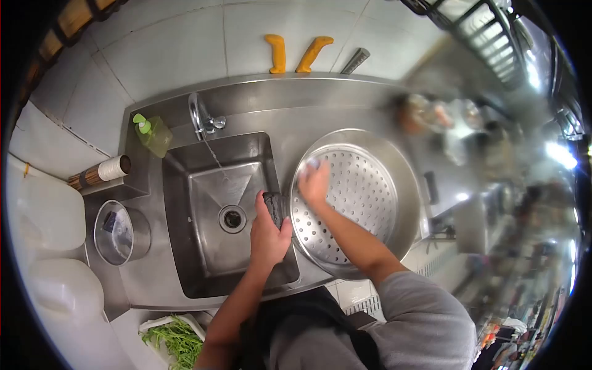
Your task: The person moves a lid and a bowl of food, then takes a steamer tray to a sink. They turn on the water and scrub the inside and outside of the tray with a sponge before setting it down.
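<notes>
My left hand [268, 237] is closed around a dark, flat, rectangular block [273, 208] with a shiny face, near the right rim of the steel sink [203, 259]. Its exact kind I cannot make out. My right hand [316, 184] is over the left part of a round perforated steamer tray [364, 197], which sits in a wide metal basin [404, 185]. The right fingers are closed, with a small pale, blurred patch [313, 164] at their tips. Whatever they hold is too smeared to name.
A thin stream runs from the faucet [196, 117] into the sink. Left of it stand a green soap bottle [157, 137], a bamboo brush [102, 171] and a metal pot [126, 234]. Yellow-handled tools [277, 54] are tucked behind the back ledge. Leafy greens [172, 342] lie below left.
</notes>
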### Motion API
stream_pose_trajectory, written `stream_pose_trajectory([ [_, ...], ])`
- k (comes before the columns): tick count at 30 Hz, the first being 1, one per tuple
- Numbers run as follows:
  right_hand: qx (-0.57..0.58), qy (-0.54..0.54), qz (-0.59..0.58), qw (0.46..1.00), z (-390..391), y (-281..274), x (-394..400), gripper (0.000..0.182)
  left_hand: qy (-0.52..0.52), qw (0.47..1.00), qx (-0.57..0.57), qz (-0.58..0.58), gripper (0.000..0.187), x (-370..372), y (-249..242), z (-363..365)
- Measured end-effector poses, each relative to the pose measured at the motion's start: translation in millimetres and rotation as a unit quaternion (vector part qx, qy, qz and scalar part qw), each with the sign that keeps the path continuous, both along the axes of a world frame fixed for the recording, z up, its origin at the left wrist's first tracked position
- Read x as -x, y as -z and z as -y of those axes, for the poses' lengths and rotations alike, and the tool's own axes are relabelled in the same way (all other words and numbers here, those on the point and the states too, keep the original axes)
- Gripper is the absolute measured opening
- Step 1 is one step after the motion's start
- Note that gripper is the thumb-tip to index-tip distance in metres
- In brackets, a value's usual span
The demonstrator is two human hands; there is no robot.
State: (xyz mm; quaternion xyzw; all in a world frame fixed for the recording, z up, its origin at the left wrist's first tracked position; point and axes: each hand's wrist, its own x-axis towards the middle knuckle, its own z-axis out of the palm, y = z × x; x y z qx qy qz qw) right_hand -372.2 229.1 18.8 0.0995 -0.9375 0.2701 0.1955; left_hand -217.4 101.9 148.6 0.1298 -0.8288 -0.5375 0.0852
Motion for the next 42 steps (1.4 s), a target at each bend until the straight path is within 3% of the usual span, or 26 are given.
stream_pose_trajectory([
  [3, 0.017, 0.121, 0.005, 0.993, 13, -11, 22, 0.024, -0.032, 0.999, 0.002, -0.005, 0.076, -24, -8, -21],
  [4, 0.004, 0.063, 0.025, 0.998, 14, -18, 16, 0.023, -0.021, 0.991, 0.103, -0.080, 0.077, -44, 12, -33],
  [5, -0.011, 0.004, 0.044, 0.999, 13, -23, 8, 0.022, 0.052, 0.996, -0.071, -0.002, 0.071, -78, 24, -40],
  [6, -0.042, -0.065, 0.092, 0.993, 3, -22, -3, 0.024, 0.122, 0.959, -0.244, 0.078, 0.066, -100, 31, -45],
  [7, -0.031, -0.167, 0.078, 0.982, -14, -13, -15, 0.023, 0.124, 0.960, -0.240, 0.072, 0.066, -101, 36, -37],
  [9, -0.028, -0.350, 0.076, 0.933, -56, -13, -49, 0.021, 0.290, 0.956, -0.035, 0.000, 0.056, -107, 27, -7],
  [10, -0.039, -0.439, 0.083, 0.894, -80, -23, -62, 0.020, 0.183, 0.969, -0.141, 0.085, 0.049, -94, 16, 0],
  [12, -0.057, -0.536, 0.186, 0.822, -116, -54, -80, 0.024, 0.090, 0.993, -0.077, -0.021, 0.055, -50, 16, 9],
  [14, -0.107, -0.576, 0.258, 0.768, -145, -73, -91, 0.030, 0.041, 0.986, 0.074, -0.144, 0.064, -3, 28, -3],
  [17, -0.128, -0.615, 0.218, 0.747, -169, -70, -107, 0.017, -0.008, 0.990, 0.016, -0.143, 0.070, 21, 45, -40],
  [20, -0.081, -0.572, 0.171, 0.798, -125, -73, -114, 0.011, -0.019, 0.991, -0.013, -0.129, 0.074, 6, 54, -55],
  [22, 0.013, -0.439, 0.173, 0.882, -70, -52, -102, 0.009, -0.016, 0.993, -0.040, -0.109, 0.074, -7, 51, -67],
  [23, 0.222, -0.238, 0.325, 0.888, -42, -22, -81, 0.011, -0.009, 0.993, -0.064, -0.095, 0.075, -11, 49, -70],
  [24, -0.040, -0.251, 0.135, 0.958, -29, -4, -49, 0.017, 0.004, 0.994, 0.004, -0.110, 0.076, -14, 51, -69],
  [26, -0.070, 0.003, -0.057, 0.996, -10, 20, 19, 0.030, 0.019, 0.994, 0.007, -0.107, 0.078, -21, 41, -69],
  [28, 0.024, 0.178, 0.005, 0.984, -10, -17, 48, 0.031, 0.039, 0.994, 0.034, -0.093, 0.081, -30, 44, -69],
  [31, 0.015, 0.209, 0.077, 0.975, -3, -39, 37, 0.029, 0.079, 0.997, 0.002, -0.018, 0.083, -42, 33, -66],
  [32, 0.152, 0.129, 0.129, 0.971, -8, -11, 38, 0.029, 0.084, 0.994, 0.063, 0.003, 0.087, -48, 35, -61],
  [33, 0.059, 0.004, 0.107, 0.992, -16, -10, 24, 0.029, 0.087, 0.994, 0.060, -0.001, 0.087, -45, 35, -46],
  [34, -0.037, -0.120, 0.086, 0.988, -24, -8, -1, 0.028, 0.069, 0.996, -0.047, 0.007, 0.086, -40, 36, -25],
  [35, -0.058, -0.255, 0.109, 0.959, -33, -17, -31, 0.028, 0.049, 0.986, -0.155, 0.021, 0.086, -36, 37, -6],
  [36, -0.058, -0.345, 0.144, 0.926, -47, -17, -63, 0.030, -0.007, 0.993, -0.118, -0.013, 0.083, -22, 42, 12],
  [37, 0.078, -0.378, 0.260, 0.885, -59, -3, -90, 0.030, -0.066, 0.993, -0.079, -0.051, 0.080, -2, 46, 30],
  [39, -0.027, -0.525, 0.119, 0.842, -82, -34, -109, 0.029, -0.058, 0.994, -0.026, -0.090, 0.073, 45, 40, 47],
  [41, -0.029, -0.516, 0.122, 0.848, -76, -58, -112, 0.026, -0.042, 0.994, 0.026, -0.099, 0.066, 61, 33, 41],
  [42, -0.025, -0.512, 0.123, 0.850, -66, -61, -108, 0.022, -0.032, 0.996, -0.059, -0.051, 0.059, 69, 21, 37],
])
